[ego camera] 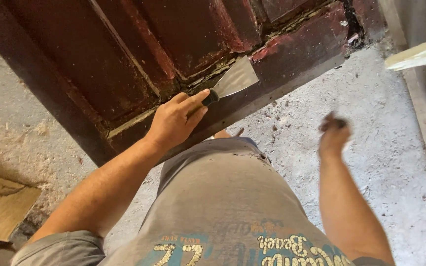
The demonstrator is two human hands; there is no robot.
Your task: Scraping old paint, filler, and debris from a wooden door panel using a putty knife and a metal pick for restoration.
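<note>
**A:** Scraper first: where does it sit against the door?

**B:** Its flat metal blade lies against the dark red wooden door, right at the cracked seam where the lower panel meets the bottom rail. Pale filler or bare wood shows along that seam, and the paint is flaking around it.

**A:** Which hand has it?

**B:** The left hand. Its fingers are closed around the dark handle, with the forefinger stretched out along the handle toward the blade. The handle is mostly hidden inside the grip.

**A:** Which way does the tool run from those fingers?

**B:** Up and to the right in the head view. The long axis goes from the palm out past the forefinger tip, and the blade fans wide beyond it, roughly in line with the seam.

**A:** And the right hand?

**B:** Well apart from the tool, hanging over the dusty concrete floor to the right of the person's knee. It is blurred, with something dark at the fingertips; I cannot tell whether it grips anything. The left is clearly the nearer hand.

**A:** Anything else close by?

**B:** Paint chips on the floor below the door's edge, and pale wooden boards at the right.
</note>
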